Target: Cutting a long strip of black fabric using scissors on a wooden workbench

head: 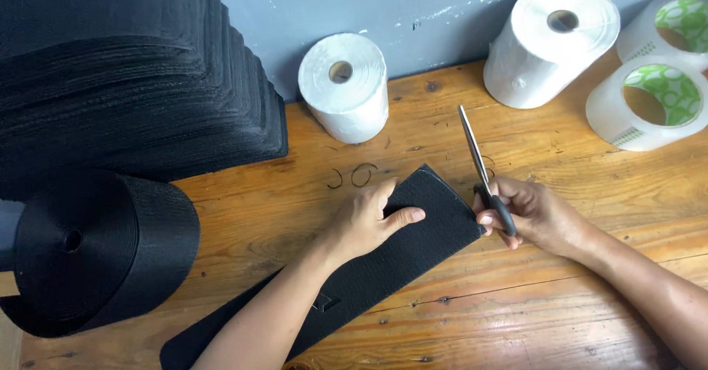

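Observation:
A wide black fabric strip [435, 222] lies diagonally across the wooden table [516, 296]. My left hand [365, 219] presses flat on the strip near its far end, thumb stretched to the right. My right hand [527, 211] grips the black handles of a pair of scissors [479, 167]. The shut metal blades point up and away, just beside the strip's right edge.
A big roll of black webbing [88, 252] stands at the left, under a tall stack of cut black pieces [125, 68]. Two white rolls [345, 86] [553, 42] stand by the grey wall. Two clear tape rolls [649, 105] sit at the far right.

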